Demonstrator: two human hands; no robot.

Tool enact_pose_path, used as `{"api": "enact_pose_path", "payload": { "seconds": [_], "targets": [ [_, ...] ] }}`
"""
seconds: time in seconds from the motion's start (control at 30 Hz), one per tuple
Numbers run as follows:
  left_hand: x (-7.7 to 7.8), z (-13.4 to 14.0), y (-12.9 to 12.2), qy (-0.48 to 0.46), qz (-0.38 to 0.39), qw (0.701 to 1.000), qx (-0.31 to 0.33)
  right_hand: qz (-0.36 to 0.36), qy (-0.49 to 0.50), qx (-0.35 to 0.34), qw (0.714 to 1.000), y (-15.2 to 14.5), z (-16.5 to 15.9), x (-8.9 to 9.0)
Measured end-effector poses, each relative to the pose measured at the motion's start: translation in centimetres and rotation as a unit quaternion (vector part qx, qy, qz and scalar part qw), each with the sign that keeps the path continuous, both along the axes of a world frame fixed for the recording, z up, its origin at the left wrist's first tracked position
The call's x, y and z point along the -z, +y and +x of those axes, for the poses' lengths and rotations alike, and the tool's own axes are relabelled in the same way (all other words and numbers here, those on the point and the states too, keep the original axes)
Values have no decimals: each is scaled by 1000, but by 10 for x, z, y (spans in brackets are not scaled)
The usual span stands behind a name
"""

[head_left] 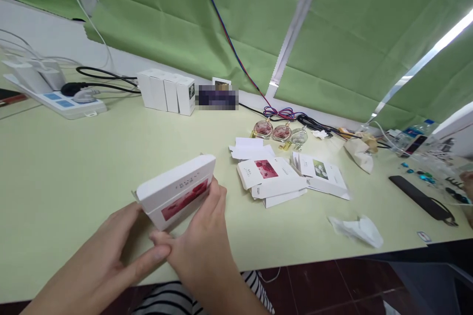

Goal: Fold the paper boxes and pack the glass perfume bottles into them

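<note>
A white cardboard box (175, 184) with a red rose picture on its front stands tilted in front of me, close to the table's near edge. My right hand (203, 224) is closed on its right end, the fingers along the side. At the lower left corner is my left hand (114, 253); its fingers go behind the box and are partly hidden, while its thumb reaches across towards my right hand. Small flaps stick out at the box's left end. To the right lie a flattened rose-print box (275, 177) and another with a white flower picture (325, 174).
Several white boxes (164, 91) stand in a row at the back, right of a power strip (61, 101). Three round glass bottles (282, 133) lie behind the flattened boxes. A crumpled tissue (358, 230) and a black strapped case (419, 198) are on the right.
</note>
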State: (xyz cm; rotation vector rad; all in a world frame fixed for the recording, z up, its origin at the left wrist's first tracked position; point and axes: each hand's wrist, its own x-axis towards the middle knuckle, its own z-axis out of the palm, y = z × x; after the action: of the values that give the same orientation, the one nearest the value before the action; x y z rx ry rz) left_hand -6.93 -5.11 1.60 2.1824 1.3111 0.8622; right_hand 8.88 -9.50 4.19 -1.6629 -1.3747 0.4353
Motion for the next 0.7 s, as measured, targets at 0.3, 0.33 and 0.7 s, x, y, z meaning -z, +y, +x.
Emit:
{"api": "enact_pose_path", "payload": {
  "seconds": [0.3,0.33,0.7],
  "targets": [
    [-8,4,5,1,-33,991,-130,-73,-48,-147,985,-29,52,-44],
    [-9,5,6,-5,-19,990,-137,-44,-58,-121,990,-30,66,-51],
    [-14,6,21,79,-38,960,-265,68,-133,159,976,-40,178,-74]
  ]
}}
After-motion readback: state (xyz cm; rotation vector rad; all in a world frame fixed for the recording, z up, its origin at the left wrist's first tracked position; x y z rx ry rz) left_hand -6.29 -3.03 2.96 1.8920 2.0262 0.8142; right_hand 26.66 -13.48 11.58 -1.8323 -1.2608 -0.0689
